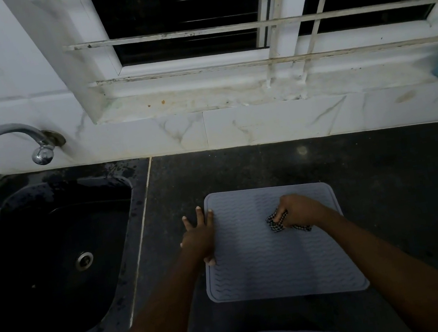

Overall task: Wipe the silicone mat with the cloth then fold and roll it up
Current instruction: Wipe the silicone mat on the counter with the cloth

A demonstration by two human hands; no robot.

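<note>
Silicone mat lies flat on the dark counter, right of the sink, near the front edge. Left hand rests with fingers straight and spread across the mat's left edge, partly on the counter. Right hand is curled tight round the bunched checked cloth, pressing it on the far-right part of the mat. Wiping stage, judged. Risks: the left hand pins only one edge, so a hard stroke could drag or buckle the mat; the small bunched cloth may miss corners; wet splashes by the sink could re-soil it.
</note>
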